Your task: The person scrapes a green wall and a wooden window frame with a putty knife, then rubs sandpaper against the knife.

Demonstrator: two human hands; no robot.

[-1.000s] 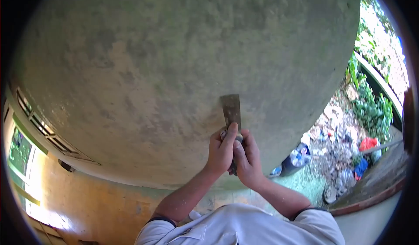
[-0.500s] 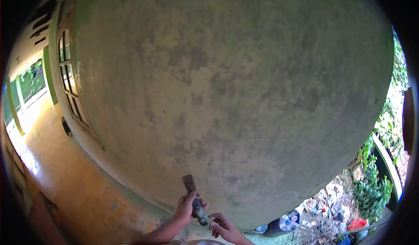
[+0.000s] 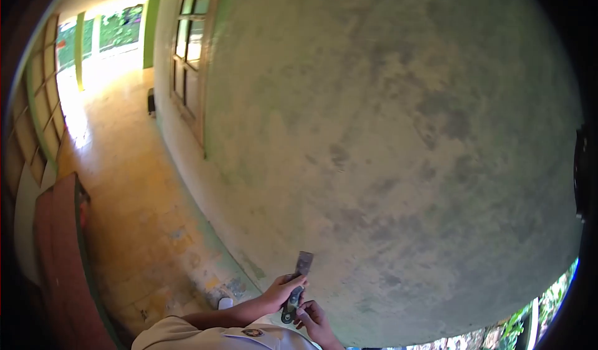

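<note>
A screen [image 3: 48, 94] with crossed bars curves along the far left, and a red-brown panel [image 3: 60, 244] with a dark rim stands below it. Beyond the screen, pillars [image 3: 80, 51] frame bright greenery [image 3: 119, 27]. To their right runs the floor [image 3: 137, 182], yellow-orange tile with a glare patch near the opening and worn, greyish spots closer in. A dark object [image 3: 151, 102] sits at the foot of the wall; what it is cannot be made out. Next comes a window [image 3: 190, 54] with several panes in a wooden frame.

At the bottom, a small white object [image 3: 225, 303] shows just above the left forearm. The person wears a pale shirt [image 3: 199, 337], its chest bearing a dark badge [image 3: 253, 332] with a lighter centre; any lettering on it is too small to read.

Right of the badge, the left hand [image 3: 279, 294] is wrapped around the handle [image 3: 288, 314] of a scraper [image 3: 291, 304]. The scraper is tilted, its flat blade [image 3: 304, 263] pointing up in front of the wall; whether they touch cannot be told. The right hand [image 3: 316, 320] is half curled just beside the handle's lower end; whether it pinches the handle cannot be told.

The wall [image 3: 398, 132] fills the rest, pale green with grey, blotchy patches. At lower right, leaves [image 3: 516, 328] and a pale post [image 3: 534, 322] show past its edge.
</note>
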